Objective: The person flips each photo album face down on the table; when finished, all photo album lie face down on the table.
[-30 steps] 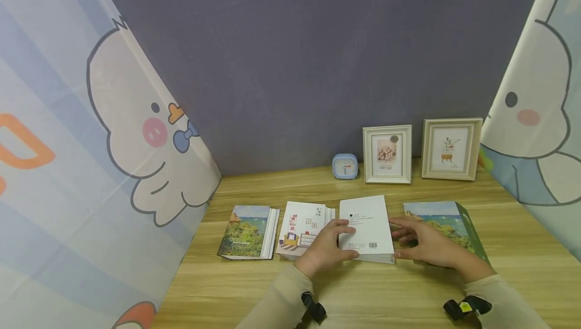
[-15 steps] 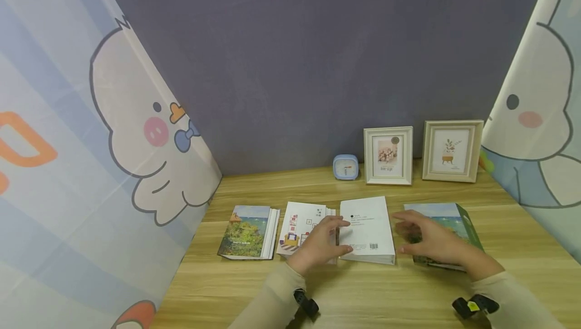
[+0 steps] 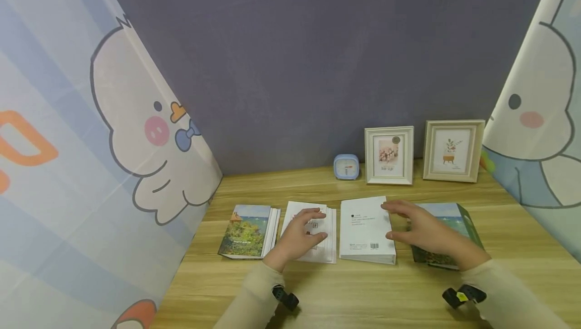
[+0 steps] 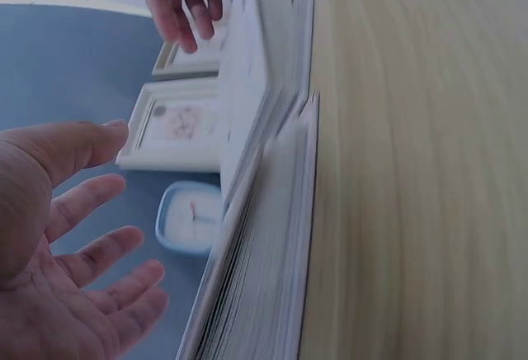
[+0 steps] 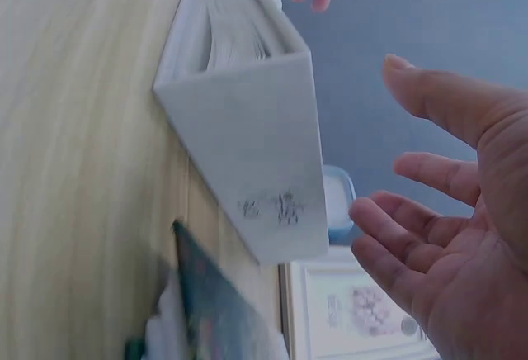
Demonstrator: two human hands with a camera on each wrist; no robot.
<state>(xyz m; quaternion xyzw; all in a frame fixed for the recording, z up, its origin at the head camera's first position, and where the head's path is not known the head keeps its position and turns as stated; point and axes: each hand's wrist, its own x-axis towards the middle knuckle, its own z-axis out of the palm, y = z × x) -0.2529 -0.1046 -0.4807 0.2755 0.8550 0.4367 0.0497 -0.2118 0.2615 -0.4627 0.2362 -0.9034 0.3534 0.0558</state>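
Several photo albums lie in a row on the wooden table. My left hand (image 3: 298, 235) hovers above the white album with a drawn room on its cover (image 3: 328, 248), fingers spread and holding nothing. To its right lies a white album (image 3: 368, 235) with small print and a barcode facing up; its thick spine shows in the right wrist view. My right hand (image 3: 424, 230) is raised between this album and the green-spined landscape album (image 3: 464, 223), partly covering the latter. Its fingers are apart and hold nothing. Another landscape album (image 3: 245, 230) lies at the far left.
Along the back of the table (image 3: 363, 298) stand a small blue clock (image 3: 346, 167) and two picture frames, one with pink flowers (image 3: 389, 155) and one with a potted plant (image 3: 453, 151). A grey cloth wall (image 3: 317, 66) rises behind them.
Both hands have come off the white barcode album. The left hand has moved left over the album with the drawn room; the right hand has lifted beside the barcode album's right edge.
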